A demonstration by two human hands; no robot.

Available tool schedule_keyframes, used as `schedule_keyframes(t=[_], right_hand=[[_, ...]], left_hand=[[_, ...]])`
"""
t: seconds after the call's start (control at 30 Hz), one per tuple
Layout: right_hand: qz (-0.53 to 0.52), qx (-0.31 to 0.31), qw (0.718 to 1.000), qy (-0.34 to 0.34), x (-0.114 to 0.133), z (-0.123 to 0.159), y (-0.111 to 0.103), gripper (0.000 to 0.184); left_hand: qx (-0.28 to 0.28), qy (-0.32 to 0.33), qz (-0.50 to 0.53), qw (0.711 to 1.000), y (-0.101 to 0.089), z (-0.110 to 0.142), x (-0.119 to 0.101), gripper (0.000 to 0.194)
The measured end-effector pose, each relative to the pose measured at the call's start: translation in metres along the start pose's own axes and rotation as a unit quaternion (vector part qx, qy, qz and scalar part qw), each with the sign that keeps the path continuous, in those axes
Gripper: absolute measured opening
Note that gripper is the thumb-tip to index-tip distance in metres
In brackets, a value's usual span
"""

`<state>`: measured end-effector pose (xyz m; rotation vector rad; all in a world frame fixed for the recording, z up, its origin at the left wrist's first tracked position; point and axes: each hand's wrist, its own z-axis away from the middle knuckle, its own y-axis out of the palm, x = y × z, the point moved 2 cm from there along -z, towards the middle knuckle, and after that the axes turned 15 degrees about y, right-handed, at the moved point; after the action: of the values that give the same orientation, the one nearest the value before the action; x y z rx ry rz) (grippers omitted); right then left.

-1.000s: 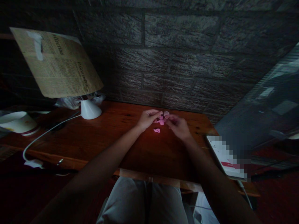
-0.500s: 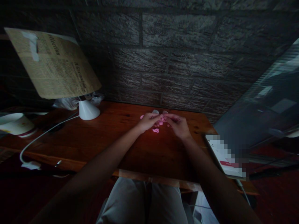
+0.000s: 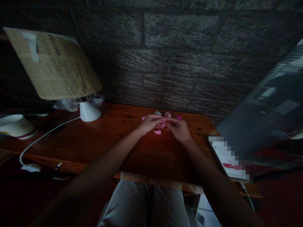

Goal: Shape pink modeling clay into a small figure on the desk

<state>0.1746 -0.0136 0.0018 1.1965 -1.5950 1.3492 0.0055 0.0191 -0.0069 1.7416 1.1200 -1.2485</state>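
Observation:
Over the far middle of the wooden table, my left hand and my right hand meet at the fingertips. Between them is a small pink clay-like piece, pinched by both and partly covered by fingers. A ragged pink scrap lies on the wood just below my hands. Behind them sit a whitish lump and a pale pink lump. A magenta piece shows past my right hand, and another pink bit peeks out left of my left hand.
A lamp with a newsprint shade stands on the table at left, its white cord running to the front edge. Farther left is a paper cup. A white, partly pixelated object lies at the right edge. A brick wall rises behind.
My right hand's fingers have shifted slightly left and down around the pink piece. The magenta piece behind that hand has come into view. My left hand is almost unmoved.

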Motion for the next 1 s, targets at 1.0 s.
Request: schedule_keyframes(t=[1.0], right_hand=[[-0.185,0.002,0.973,0.138,0.002,-0.001,0.0,0.038]], left_hand=[[0.039,0.246,-0.203,0.947,0.004,0.005,-0.006,0.019]])
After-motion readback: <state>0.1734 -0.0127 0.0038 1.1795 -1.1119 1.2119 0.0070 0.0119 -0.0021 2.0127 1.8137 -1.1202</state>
